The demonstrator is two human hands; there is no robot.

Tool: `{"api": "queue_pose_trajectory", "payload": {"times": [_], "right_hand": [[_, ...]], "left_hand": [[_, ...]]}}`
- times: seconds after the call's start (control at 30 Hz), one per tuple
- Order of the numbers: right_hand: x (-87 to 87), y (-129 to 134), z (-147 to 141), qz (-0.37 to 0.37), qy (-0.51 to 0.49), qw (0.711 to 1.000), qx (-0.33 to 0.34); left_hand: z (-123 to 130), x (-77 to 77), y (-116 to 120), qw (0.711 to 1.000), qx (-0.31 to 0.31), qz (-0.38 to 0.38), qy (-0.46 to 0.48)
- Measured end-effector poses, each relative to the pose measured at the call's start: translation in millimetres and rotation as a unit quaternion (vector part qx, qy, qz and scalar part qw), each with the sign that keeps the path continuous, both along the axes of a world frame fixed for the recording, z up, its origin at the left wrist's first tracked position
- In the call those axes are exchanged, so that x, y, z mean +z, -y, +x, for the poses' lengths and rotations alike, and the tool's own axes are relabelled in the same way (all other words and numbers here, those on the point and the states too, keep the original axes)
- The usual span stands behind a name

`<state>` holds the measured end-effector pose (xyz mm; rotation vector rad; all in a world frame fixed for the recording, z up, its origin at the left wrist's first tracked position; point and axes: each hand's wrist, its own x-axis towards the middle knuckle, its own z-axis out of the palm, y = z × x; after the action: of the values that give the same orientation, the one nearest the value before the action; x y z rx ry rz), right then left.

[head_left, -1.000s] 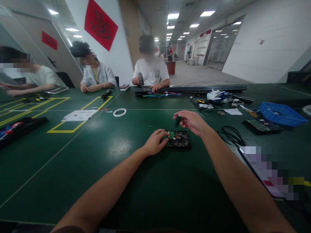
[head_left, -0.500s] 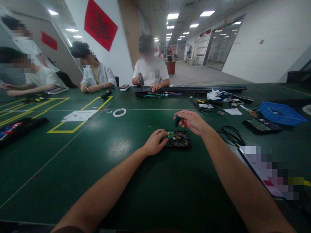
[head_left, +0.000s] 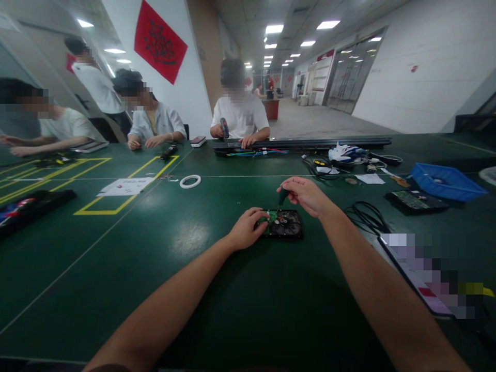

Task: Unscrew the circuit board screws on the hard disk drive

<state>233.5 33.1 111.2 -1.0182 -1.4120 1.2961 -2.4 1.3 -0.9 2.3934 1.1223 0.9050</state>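
A black hard drive point(head_left: 291, 227) with a green circuit board point(head_left: 273, 216) on its upper face lies flat on the green table. My left hand point(head_left: 250, 227) grips its left end, the fingers bent over the board's edge and covering part of it. Above the drive, my right hand point(head_left: 304, 195) pinches the dark handle of a screwdriver point(head_left: 283, 196) between thumb and fingers. The screwdriver points down at the circuit board; its thin shaft is hard to see, and I cannot tell whether the tip sits in a screw.
A black cable point(head_left: 366, 217), a second circuit-board device point(head_left: 416, 200) and a blue tray point(head_left: 447, 182) are to the right. A roll of white tape point(head_left: 190, 181) and a paper sheet point(head_left: 126, 186) lie left. Across the table a person point(head_left: 240, 116) holds a power drill point(head_left: 224, 127) by long black bars point(head_left: 310, 144).
My right hand's fingers have shifted slightly on the screwdriver handle. My left hand stays on the hard drive. A standing person at the back left has moved rightward.
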Motion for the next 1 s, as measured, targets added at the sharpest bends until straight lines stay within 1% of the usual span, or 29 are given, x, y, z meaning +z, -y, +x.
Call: {"api": "queue_pose_trajectory", "payload": {"times": [0.27, 0.5, 0.8, 1.0], "right_hand": [[4.2, 3.5, -1.5, -0.01, 0.013, 1.0, -0.004], [2.3, 3.7, -2.1, -0.021, 0.016, 0.999, 0.024], [2.9, 5.9, -3.3, -0.076, -0.011, 0.995, 0.058], [3.9, 7.3, -5.2, -0.105, -0.033, 0.993, 0.037]], "left_hand": [[0.4, 1.9, 0.9, 1.0, -0.002, -0.001, -0.006], [0.1, -1.3, -0.5, 1.0, -0.002, -0.004, -0.007], [0.9, 0.7, 0.8, 1.0, 0.0, -0.009, -0.005], [2.1, 1.7, 1.0, 1.0, -0.008, -0.001, 0.001]]}}
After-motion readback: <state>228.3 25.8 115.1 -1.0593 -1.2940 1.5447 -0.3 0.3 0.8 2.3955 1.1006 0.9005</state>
